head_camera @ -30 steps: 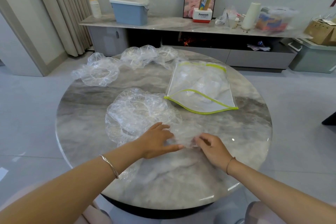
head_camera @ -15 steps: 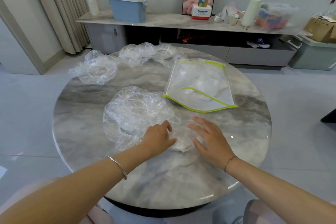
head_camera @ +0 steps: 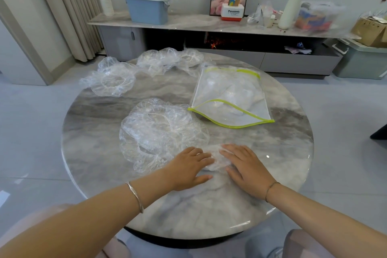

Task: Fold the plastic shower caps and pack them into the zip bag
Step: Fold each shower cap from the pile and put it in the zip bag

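On the near side of the round grey marble table (head_camera: 209, 205), close to 6 o'clock, two bare hands lie flat, side by side. The left hand (head_camera: 188, 168) has straight, loose fingers that point toward 2 o'clock, and its fingertips press on the left edge of a small folded clear plastic shower cap (head_camera: 217, 158). The right hand (head_camera: 248, 168) is flat too, with its fingers spread and straight, and it presses down on the right part of that same folded cap. Neither hand curls round anything. The folded cap sits squashed between the two hands, touching both. Just beside the left hand, toward 10 o'clock, lies a big open clear plastic shower cap (head_camera: 159, 132) with a frilly edge, and its near edge touches the folded one. At about 1 o'clock on the table rests the clear zip bag with a yellow-green edge (head_camera: 230, 96). Its mouth faces the hands and gapes open, and some crinkly clear plastic shows inside. More crumpled clear shower caps (head_camera: 111, 79) lie at 10 o'clock, and another bunch of clear caps (head_camera: 167, 62) sits at 12 o'clock by the far rim. A silver bangle (head_camera: 136, 197) circles the left wrist, and a thin bracelet (head_camera: 271, 189) circles the right wrist.
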Tool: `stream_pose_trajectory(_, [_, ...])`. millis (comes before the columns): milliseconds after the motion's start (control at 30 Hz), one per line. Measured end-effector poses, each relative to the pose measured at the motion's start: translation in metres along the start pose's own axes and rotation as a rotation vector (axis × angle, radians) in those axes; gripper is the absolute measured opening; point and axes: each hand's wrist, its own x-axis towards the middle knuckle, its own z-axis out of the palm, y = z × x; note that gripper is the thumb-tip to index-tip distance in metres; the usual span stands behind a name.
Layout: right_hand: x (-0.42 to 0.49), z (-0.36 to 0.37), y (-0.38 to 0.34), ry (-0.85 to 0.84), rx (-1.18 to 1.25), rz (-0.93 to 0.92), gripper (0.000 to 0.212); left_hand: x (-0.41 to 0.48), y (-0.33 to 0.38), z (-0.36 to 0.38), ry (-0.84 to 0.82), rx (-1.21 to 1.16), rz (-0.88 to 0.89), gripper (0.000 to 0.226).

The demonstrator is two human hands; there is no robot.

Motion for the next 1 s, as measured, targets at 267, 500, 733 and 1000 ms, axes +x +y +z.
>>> stream_pose_trajectory(267, [-0.005,0.000,-0.007,-0.100,-0.029,-0.053,0.049,0.002,-0.005,0.001,0.100,0.062,-0.019,0.042])
stream_pose_trajectory(500, [0.005,0.004,-0.002,-0.049,0.031,0.102,0.050,0.007,-0.001,-0.008,0.149,-0.153,-0.257,0.029])
stream_pose_trajectory(733, [0.012,0.000,0.004,-0.140,0.385,0.379,0.034,0.006,-0.001,-0.008,0.073,-0.515,-0.469,0.025])
stream_pose_trajectory(1000, [0.024,0.006,0.009,-0.109,0.519,0.537,0.025,0.004,-0.001,-0.011,0.196,-0.051,-0.038,0.037])
